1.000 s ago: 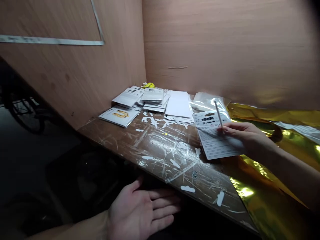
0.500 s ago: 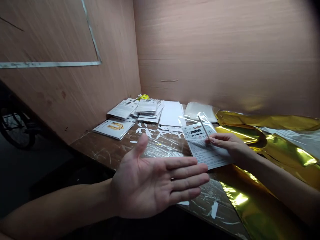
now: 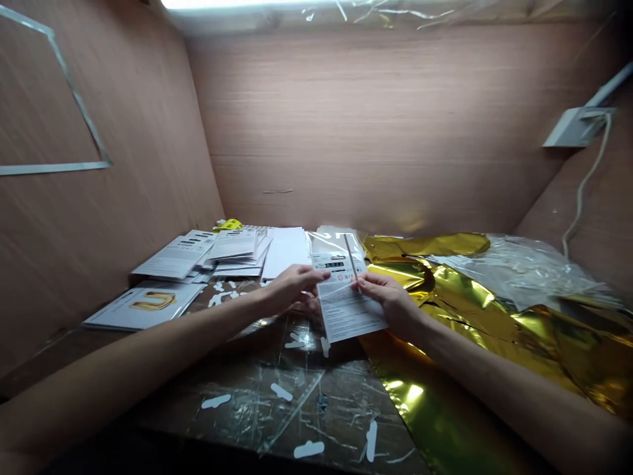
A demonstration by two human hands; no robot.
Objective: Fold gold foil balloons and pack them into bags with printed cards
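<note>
Pinching printed card (image 3: 349, 313) and thin strip (image 3: 349, 254) in right grip (image 3: 358, 284) | touching card's left edge with left grip (image 3: 319, 287), cannot tell if closed | holding card between grips, over desk (image 3: 237, 379) | seeing card stacks (image 3: 173, 257) left of left grip, gold foil (image 3: 452, 290) right of right grip

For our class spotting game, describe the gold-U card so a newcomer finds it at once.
Start at the left plywood wall. On the brown tabletop beside it, the card lies in front of printed cards. Unlike those text-covered neighbours, it shows a gold U.
</note>
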